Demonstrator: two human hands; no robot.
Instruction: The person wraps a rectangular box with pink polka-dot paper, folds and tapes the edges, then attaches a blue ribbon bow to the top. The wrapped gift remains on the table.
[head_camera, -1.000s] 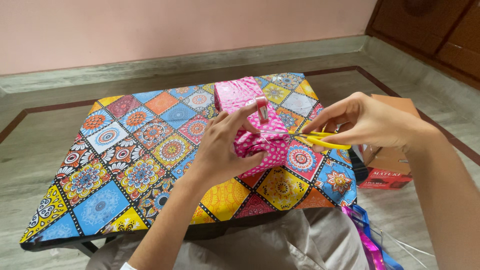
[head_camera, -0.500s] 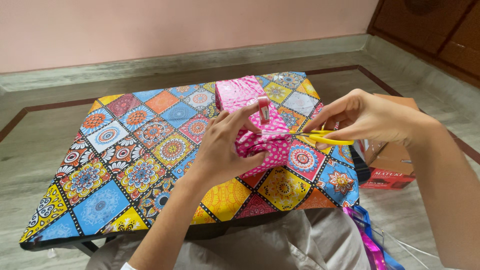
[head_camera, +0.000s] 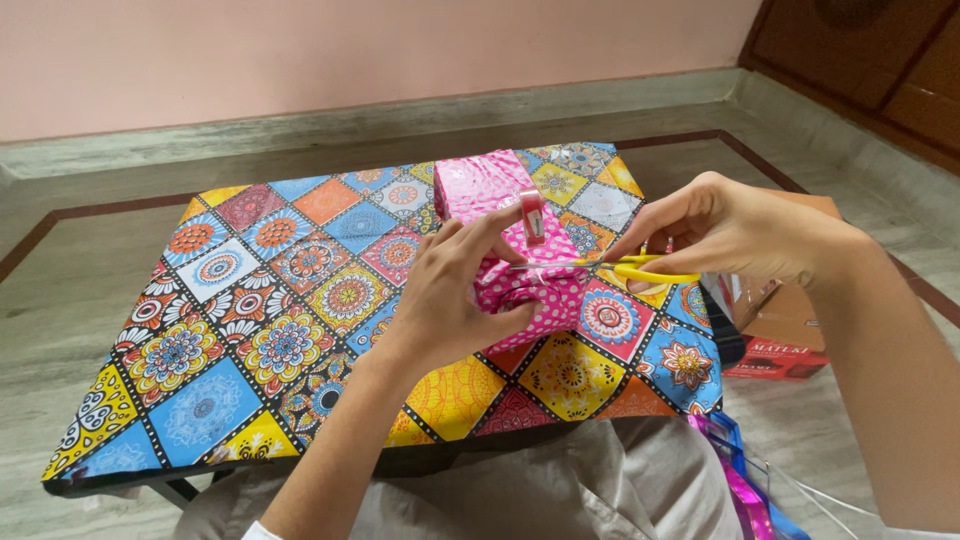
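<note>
Left hand (head_camera: 440, 300) clenched on small pink polka-dot paper-wrapped parcel (head_camera: 530, 295) atop patterned tiled table (head_camera: 250, 330). Right hand (head_camera: 730, 230) gripped yellow-handled scissors (head_camera: 625, 268) at parcel's top. Wrapping looked light, crinkly, tear-prone; best held by sides.

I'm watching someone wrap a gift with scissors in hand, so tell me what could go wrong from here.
1. The yellow scissors in the right hand point toward the left hand; the blades could nick a finger.
2. They might cut the pink dotted wrapping too.
3. The tape roll perched on the package could fall off.
</note>
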